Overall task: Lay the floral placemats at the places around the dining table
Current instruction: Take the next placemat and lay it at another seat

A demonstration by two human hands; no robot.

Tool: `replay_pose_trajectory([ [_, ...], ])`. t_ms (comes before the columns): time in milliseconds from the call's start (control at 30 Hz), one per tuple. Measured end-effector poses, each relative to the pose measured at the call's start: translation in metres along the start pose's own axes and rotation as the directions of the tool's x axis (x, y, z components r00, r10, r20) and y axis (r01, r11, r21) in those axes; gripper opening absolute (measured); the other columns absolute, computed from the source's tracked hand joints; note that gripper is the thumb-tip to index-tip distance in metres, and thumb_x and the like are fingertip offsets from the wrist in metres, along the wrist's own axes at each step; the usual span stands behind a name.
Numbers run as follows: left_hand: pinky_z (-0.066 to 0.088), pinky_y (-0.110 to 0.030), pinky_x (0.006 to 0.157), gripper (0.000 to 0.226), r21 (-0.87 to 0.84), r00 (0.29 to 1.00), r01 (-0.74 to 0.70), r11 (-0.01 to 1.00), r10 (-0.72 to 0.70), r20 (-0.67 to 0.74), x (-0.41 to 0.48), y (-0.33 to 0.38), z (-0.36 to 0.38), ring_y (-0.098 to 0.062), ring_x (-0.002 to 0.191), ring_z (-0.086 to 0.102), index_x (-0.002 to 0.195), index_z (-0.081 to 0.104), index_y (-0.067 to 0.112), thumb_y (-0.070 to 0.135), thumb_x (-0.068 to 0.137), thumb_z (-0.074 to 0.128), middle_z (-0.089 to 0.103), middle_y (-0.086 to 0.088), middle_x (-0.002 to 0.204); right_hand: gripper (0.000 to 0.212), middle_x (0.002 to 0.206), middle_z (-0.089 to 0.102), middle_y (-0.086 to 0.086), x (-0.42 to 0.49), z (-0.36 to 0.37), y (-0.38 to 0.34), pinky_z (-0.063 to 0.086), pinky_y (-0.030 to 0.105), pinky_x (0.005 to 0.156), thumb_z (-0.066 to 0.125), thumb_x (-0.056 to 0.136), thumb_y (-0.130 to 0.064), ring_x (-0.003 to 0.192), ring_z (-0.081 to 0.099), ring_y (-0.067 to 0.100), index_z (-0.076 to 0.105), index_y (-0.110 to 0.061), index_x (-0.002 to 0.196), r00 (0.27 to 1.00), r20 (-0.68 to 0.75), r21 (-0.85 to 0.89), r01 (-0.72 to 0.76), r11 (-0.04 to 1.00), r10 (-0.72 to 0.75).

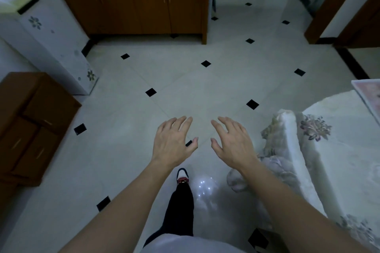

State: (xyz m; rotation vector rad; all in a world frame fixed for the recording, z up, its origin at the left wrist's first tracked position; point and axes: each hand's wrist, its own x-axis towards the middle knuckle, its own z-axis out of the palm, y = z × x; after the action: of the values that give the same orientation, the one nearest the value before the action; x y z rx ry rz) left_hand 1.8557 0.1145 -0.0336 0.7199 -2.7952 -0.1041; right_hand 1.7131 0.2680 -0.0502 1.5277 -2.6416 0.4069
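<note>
The dining table (349,150) fills the right side, covered by a pale floral tablecloth that hangs off its corner. One floral placemat (368,96) with a pinkish print lies on the table at the far right edge, partly cut off by the frame. My left hand (173,142) and my right hand (232,144) are stretched out in front of me over the tiled floor, palms down, fingers spread and empty. Both hands are left of the table and touch nothing.
White floor tiles with small black diamonds (205,63) stretch ahead. A brown cabinet (131,0) stands at the back wall, a white floral-printed appliance (49,47) at the left, and a low brown drawer unit (30,125) nearer. My foot (182,178) steps forward below my hands.
</note>
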Motion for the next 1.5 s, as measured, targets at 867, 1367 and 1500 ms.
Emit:
replay_pose_trajectory([
  [867,0.046,-0.042,0.099,0.061,-0.135,0.923,-0.358,0.924,0.372,0.101,0.471,-0.033,0.116,-0.025,0.118,0.057,0.136,0.055,0.020,0.054,0.086,0.047,0.061,-0.003,0.133,0.055,0.133,0.059,0.010,0.340,0.033,0.196,0.045,0.047,0.102,0.039,0.089,-0.043,0.122,0.055,0.029,0.057,-0.014,0.132,0.875,-0.030,-0.015,-0.484,0.875,0.483],
  [1367,0.042,-0.042,0.105,0.063,-0.127,0.840,-0.514,0.848,0.528,0.128,0.732,0.148,0.192,-0.023,0.126,0.053,0.141,0.049,0.023,0.057,0.088,0.044,0.057,-0.001,0.140,0.050,0.132,0.060,0.012,0.455,0.008,0.461,0.046,0.048,0.102,0.053,0.089,-0.039,0.121,0.056,0.031,0.057,-0.014,0.132,0.771,-0.140,-0.020,-0.630,0.777,0.621],
  [1500,0.042,-0.041,0.105,0.063,-0.143,0.799,-0.575,0.806,0.590,0.116,0.773,0.193,0.201,-0.024,0.125,0.053,0.140,0.050,0.022,0.056,0.088,0.044,0.057,-0.001,0.139,0.049,0.133,0.059,0.012,0.464,-0.004,0.509,0.046,0.049,0.101,0.060,0.090,-0.037,0.121,0.056,0.031,0.056,-0.014,0.133,0.738,-0.174,-0.020,-0.664,0.747,0.652],
])
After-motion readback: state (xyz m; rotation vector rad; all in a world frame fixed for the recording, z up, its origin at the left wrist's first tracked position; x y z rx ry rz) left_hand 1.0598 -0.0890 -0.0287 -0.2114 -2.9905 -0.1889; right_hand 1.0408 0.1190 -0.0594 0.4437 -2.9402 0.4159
